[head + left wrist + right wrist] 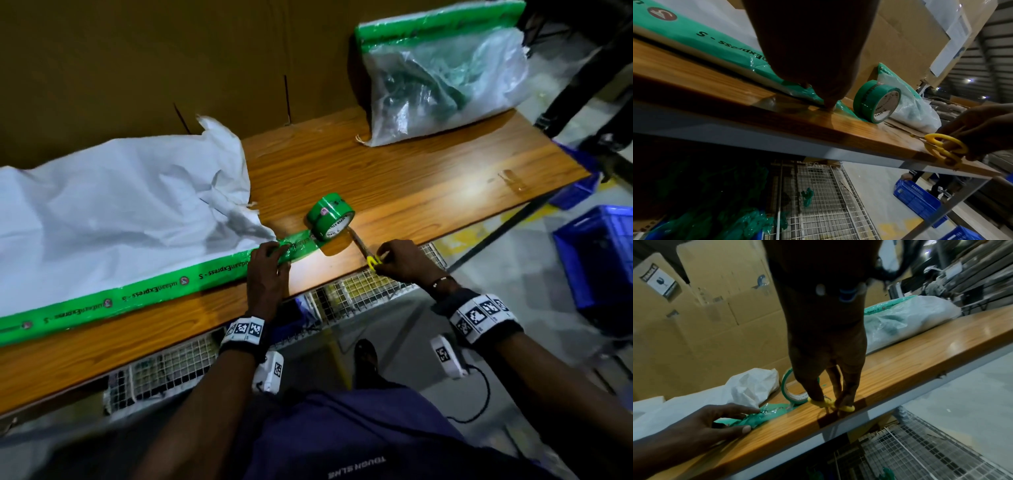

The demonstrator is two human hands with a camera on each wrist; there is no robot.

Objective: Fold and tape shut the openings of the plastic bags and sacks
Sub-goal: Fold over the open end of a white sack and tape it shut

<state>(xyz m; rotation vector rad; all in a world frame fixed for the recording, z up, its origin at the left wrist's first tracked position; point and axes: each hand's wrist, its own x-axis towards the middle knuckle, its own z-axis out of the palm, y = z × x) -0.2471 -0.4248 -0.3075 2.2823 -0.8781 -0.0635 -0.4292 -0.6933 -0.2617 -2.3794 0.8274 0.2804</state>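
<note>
White sack (113,212): lies flat on the left of the wooden table (394,171), mouth edge along the near side. Thin woven-look plastic, crumpled at its right end; judged light, limp, and slippery under a flat palm. It creases easily, so hold it by pressing down on the folded edge rather than lifting.

Green tape strip (137,294): printed, runs along the whole near edge of the sack, sealing the fold. Its right end wrinkles and bunches where it leaves the sack. Judged sticky and prone to folding onto itself; keep it taut.

Left hand (269,270): fingers spread and only slightly bent, pressing the tape end onto the sack corner and table. It grips nothing.

Tape roll (330,216): stands on edge just right of the sack corner, joined to the strip by a short uncut span. Stiff core, light; judged free to roll if tugged.

Scissors (368,255): yellow handles, blades pointing toward the roll, lying low on the table.

Right hand (406,260): fingers curled into the handle loops near the table edge. Whether the blades are parted is not clear.

Clear sack (445,85): far right, propped upright, top already taped green.
</note>
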